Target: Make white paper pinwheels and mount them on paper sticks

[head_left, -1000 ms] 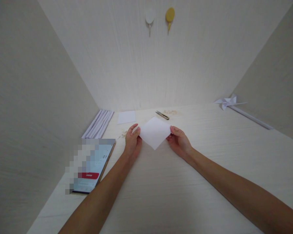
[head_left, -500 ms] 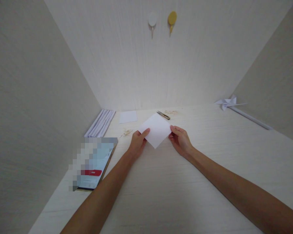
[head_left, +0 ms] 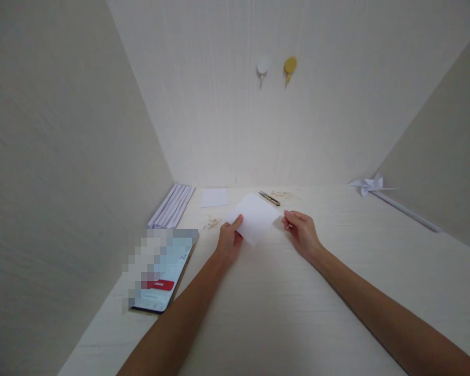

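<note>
A white square sheet of paper (head_left: 255, 216) is held up like a diamond above the desk. My left hand (head_left: 230, 237) pinches its left corner, thumb on top and fingers underneath. Just beyond the paper's right corner is my right hand (head_left: 301, 230), its thumb and fingertips drawn together. A narrow gap seems to part those fingertips from the paper, and nothing shows between them. Behind the sheet lies a pair of thread snips (head_left: 269, 198), and another white paper square (head_left: 214, 198) rests flat to the left.
Rolled white paper sticks (head_left: 173, 205) and a partly blurred phone (head_left: 162, 284) lie on the left. Small pale sticks (head_left: 212, 223) are scattered near my left hand. A paper pinwheel (head_left: 370, 185) lies by the right wall. White (head_left: 262, 65) and yellow hooks (head_left: 290, 65) hang on the back wall.
My right hand has come away from the paper's right corner, moving slightly right. My left hand keeps its hold. The whole view has shifted, with things appearing lower and further right.
</note>
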A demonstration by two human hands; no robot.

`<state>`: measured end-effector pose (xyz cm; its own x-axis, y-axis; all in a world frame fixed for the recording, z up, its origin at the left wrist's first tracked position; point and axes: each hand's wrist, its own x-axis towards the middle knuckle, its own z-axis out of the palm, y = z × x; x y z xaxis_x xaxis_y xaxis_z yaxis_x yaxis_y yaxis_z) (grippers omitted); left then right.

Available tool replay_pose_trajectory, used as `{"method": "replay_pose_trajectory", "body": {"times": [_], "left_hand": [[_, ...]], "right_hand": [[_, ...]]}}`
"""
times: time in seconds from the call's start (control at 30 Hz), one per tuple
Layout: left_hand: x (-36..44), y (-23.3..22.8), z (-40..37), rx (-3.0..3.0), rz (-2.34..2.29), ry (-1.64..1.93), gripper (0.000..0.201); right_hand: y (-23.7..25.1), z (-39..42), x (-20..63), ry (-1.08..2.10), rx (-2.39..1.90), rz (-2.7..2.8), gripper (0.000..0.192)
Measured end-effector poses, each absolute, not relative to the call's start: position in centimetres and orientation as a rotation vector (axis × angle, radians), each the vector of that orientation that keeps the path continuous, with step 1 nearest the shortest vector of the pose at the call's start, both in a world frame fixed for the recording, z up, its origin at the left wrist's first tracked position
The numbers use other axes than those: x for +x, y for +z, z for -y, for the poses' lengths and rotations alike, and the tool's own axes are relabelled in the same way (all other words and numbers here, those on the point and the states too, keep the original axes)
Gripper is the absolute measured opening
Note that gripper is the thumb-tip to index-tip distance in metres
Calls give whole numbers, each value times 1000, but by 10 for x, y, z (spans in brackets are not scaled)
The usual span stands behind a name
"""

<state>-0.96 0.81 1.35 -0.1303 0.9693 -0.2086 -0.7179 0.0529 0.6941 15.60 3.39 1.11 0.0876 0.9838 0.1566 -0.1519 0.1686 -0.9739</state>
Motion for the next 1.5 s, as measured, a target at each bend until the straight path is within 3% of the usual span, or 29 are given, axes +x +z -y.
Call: {"method": "replay_pose_trajectory", "body": {"times": [0.13, 0.17, 0.6, 1.03, 1.23, 1.37, 1.5], "left_hand": [[-14, 16, -12, 272, -791, 1597, 6], [-15, 17, -12, 254, -793, 1599, 5], [-16, 17, -12, 204, -771, 1573, 6], [-17, 16, -14, 251, -758, 1639, 8], [-12, 14, -14, 336, -835, 1757, 7], [-10, 13, -13, 408, -895, 1754, 16], [-7, 11, -10, 548, -941, 1721, 26]], "right_hand": [[24, -73, 162, 246, -1543, 1733, 25], [27, -82, 160, 185, -1589, 1801, 22], [17, -121, 130, 24, -1842, 2170, 21], [36, -114, 141, 395, -1705, 1729, 14], [31, -58, 141, 827, -1422, 1471, 16], [15, -13, 135, 1481, -870, 884, 17], [7, 4, 127, 1582, -761, 793, 24]]}}
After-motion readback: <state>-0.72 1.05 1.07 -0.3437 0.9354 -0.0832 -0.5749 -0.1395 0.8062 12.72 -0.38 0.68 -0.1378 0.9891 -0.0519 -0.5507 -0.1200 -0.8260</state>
